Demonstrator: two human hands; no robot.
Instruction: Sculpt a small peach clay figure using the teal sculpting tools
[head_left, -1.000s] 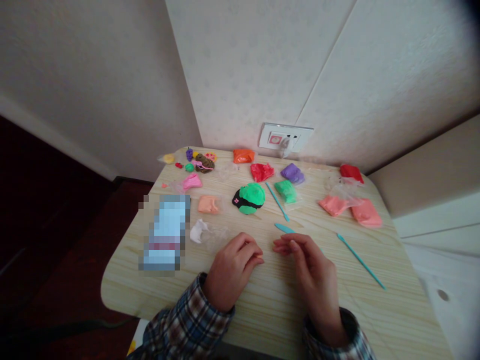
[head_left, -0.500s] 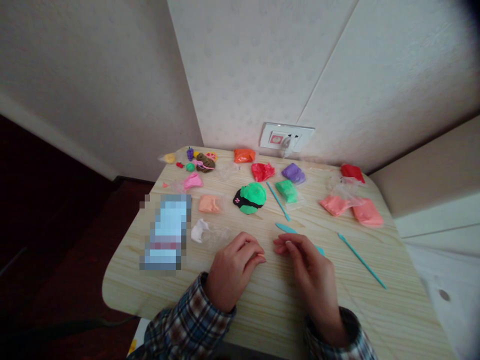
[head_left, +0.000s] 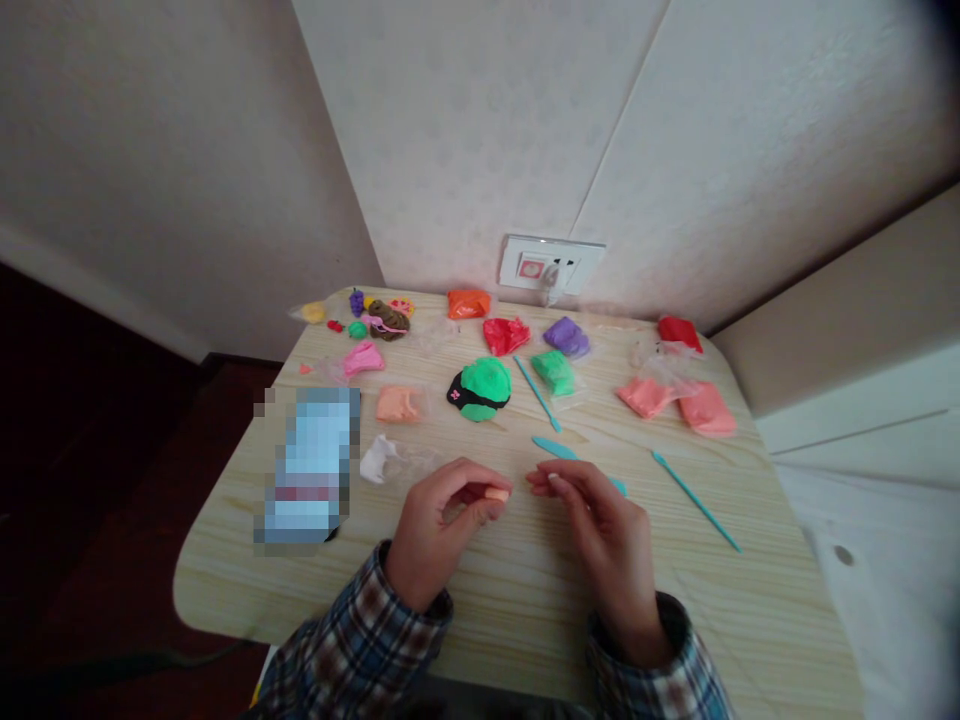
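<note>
At lower centre, the left hand [head_left: 424, 520] has turned, exposing more of the small, peach-coloured clay piece [head_left: 496, 495] pinched at its fingertips. The right hand [head_left: 615, 550] curls nearby, its grip unclear, beside 1 flat turquoise plastic tool [head_left: 553, 448].

2 plaid sleeves [head_left: 375, 622], blue, brown, white, dark cuffs [head_left: 673, 612]

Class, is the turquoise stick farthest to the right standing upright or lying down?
Lying down: the turquoise stick stretches along the tabletop, with wood grain showing on both sides.
</note>
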